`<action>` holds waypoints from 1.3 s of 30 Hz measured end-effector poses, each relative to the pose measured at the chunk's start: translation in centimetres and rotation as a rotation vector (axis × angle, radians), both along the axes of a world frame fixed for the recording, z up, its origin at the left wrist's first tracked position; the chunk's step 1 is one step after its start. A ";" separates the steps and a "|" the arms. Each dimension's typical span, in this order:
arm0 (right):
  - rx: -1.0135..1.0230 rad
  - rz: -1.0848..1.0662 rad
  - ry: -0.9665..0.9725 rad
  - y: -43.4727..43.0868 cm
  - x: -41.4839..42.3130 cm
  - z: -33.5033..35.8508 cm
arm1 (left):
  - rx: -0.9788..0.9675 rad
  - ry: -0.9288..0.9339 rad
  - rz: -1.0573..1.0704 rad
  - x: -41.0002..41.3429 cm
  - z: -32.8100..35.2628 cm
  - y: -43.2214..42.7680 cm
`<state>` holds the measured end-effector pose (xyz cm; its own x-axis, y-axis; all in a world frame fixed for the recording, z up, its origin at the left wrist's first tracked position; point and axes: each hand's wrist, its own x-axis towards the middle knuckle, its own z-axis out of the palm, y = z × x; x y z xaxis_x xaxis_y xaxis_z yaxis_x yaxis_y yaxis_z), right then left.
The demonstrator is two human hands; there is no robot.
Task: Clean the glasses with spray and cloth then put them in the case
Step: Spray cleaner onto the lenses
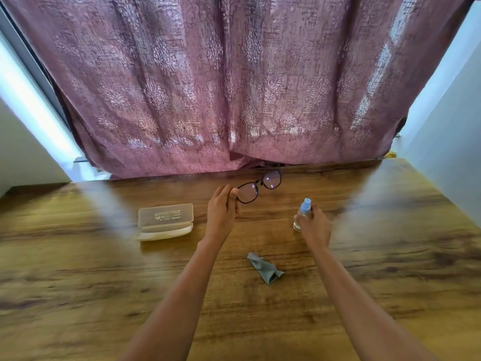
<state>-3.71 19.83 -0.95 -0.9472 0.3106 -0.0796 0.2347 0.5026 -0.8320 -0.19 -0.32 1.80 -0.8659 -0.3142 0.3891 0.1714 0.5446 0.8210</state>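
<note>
On the left of the wooden table (pixel 78 256) lies the glasses case (pixel 165 221), open, its translucent lid tipped back and the pale lower half in front of it. Just right of the case, the left hand (pixel 221 212) is raised off the table, its fingers closed around one end of the glasses (pixel 259 186), which it holds up in the air with the dark frame slanting up to the right (the lenses show a faint purple glint). Nearer the person, between the two forearms, a small grey cloth (pixel 264 267) lies crumpled on the wood. Further right, the right hand (pixel 313 225) is wrapped around a little clear spray bottle (pixel 302 212) with a light blue top. Whether the bottle rests on the table or is lifted cannot be told. A pink patterned curtain (pixel 234 87) hangs behind the far edge of the table.
</note>
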 end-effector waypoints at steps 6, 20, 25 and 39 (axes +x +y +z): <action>-0.221 0.186 0.186 -1.1 1.0 1.1 | 0.115 0.000 0.013 -0.5 0.2 -0.2; -0.343 0.557 0.478 -4.1 2.1 3.7 | 0.276 -0.011 0.066 -0.2 1.0 -0.2; -0.194 0.628 0.587 -5.1 2.3 4.7 | 0.260 0.006 0.056 -0.2 1.3 -0.4; 0.044 0.660 0.604 -7.0 2.5 6.0 | 0.252 0.023 0.012 0.3 2.2 -0.4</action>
